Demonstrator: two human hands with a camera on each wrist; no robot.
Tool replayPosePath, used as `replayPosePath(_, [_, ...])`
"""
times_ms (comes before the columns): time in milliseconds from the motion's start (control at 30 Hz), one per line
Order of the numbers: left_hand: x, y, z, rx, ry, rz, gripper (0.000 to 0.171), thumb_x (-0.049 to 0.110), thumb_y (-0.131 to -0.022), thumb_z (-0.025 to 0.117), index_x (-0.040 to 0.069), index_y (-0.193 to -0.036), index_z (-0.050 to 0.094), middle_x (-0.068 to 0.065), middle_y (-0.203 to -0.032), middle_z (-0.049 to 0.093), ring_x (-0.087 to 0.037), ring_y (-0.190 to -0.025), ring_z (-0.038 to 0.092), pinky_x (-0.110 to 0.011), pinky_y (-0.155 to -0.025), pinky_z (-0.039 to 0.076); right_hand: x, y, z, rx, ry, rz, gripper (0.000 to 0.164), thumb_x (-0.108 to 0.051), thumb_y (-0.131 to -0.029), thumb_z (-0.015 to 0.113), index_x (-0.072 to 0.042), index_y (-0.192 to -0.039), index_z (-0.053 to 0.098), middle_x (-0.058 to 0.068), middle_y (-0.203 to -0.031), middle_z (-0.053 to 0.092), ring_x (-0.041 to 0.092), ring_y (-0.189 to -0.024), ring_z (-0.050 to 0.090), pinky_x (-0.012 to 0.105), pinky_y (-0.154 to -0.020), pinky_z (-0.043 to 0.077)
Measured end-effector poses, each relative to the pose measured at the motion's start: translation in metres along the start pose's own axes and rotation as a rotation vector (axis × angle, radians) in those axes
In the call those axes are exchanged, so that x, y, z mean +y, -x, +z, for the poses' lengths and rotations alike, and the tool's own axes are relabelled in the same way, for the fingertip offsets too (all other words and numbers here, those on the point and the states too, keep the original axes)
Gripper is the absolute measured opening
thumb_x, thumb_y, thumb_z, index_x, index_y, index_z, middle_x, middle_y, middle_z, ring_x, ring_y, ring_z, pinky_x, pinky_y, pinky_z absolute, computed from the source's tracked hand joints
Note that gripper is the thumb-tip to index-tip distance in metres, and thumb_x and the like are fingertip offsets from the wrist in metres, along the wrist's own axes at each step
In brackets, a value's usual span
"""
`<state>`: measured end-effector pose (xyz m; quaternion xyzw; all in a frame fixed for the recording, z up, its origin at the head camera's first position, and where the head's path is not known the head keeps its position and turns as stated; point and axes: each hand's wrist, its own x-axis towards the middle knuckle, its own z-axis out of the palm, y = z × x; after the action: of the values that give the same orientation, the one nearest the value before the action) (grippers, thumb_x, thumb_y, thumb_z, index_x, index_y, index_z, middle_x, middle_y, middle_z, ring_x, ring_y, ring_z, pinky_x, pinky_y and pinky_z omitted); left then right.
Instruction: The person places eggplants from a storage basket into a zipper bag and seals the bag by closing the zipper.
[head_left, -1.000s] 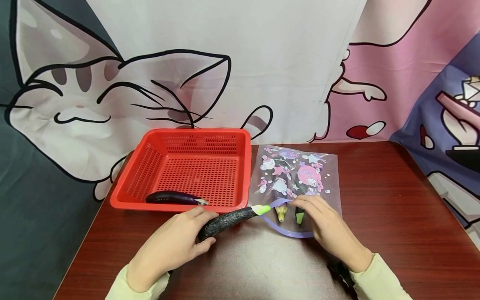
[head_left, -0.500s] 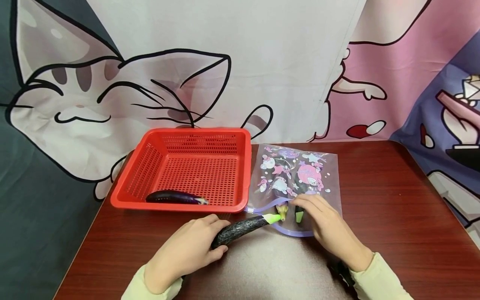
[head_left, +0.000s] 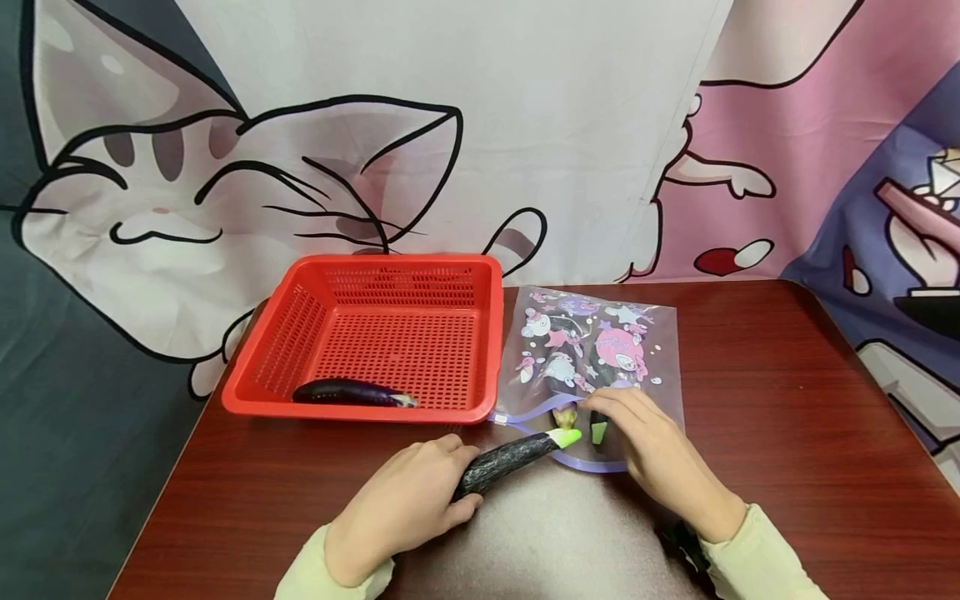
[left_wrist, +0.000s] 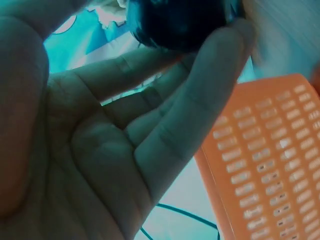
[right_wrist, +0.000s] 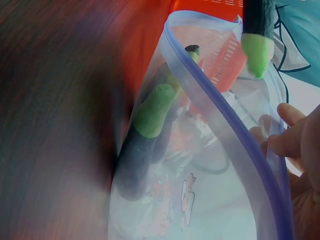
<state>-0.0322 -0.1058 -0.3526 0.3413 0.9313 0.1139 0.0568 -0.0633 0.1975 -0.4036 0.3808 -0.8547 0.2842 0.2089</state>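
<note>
My left hand (head_left: 408, 504) grips a long dark vegetable (head_left: 504, 463) with a bright green tip, which points right toward the bag's mouth. Its rounded dark end (left_wrist: 175, 22) shows between my fingers in the left wrist view. A clear printed zip bag (head_left: 592, 466) with a purple seal lies on the table, mouth toward me. My right hand (head_left: 663, 454) pinches the upper edge of that mouth. Inside, a dark vegetable with a pale green end (right_wrist: 156, 110) lies beside another one, partly hidden. In the right wrist view the held vegetable's green tip (right_wrist: 257, 57) hangs by the opening.
Left of the bag stands a red perforated basket (head_left: 262, 407), its side close against the bag. A dark purple eggplant (head_left: 348, 392) lies along its front wall. Behind the brown table (head_left: 772, 375) hangs a cartoon-printed cloth (head_left: 585, 125).
My left hand has moved right and slightly toward me with the dark vegetable, bringing its green tip over the bag's mouth. The right hand has stayed in place on the bag.
</note>
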Motion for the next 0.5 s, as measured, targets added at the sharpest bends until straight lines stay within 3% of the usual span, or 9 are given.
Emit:
replayPosePath(267, [0.012,-0.009,0.005,0.036,-0.011,0.012,0.033,0.035,-0.077,0.068,0.011,-0.099,0.064,0.002,-0.08,0.059,-0.015,-0.069,0.059,-0.032,-0.061,0.048,0.001,0.0,0.0,0.006,-0.009,-0.01,0.048,0.001,-0.082,0.027,-0.005,-0.119,0.058,0.005,-0.116,0.056,0.021,-0.105,0.051,0.021,-0.1,0.029])
replayPosePath(500, [0.021,-0.015,0.01,0.057,0.0,0.01,0.024,0.036,-0.076,0.069,0.014,-0.082,0.061,0.005,-0.073,0.056,-0.013,-0.063,0.055,-0.03,-0.055,0.044,0.0,0.0,0.0,0.01,-0.001,-0.009,0.048,-0.003,-0.085,0.024,-0.005,-0.119,0.058,0.007,-0.115,0.057,0.021,-0.105,0.051,0.022,-0.101,0.029])
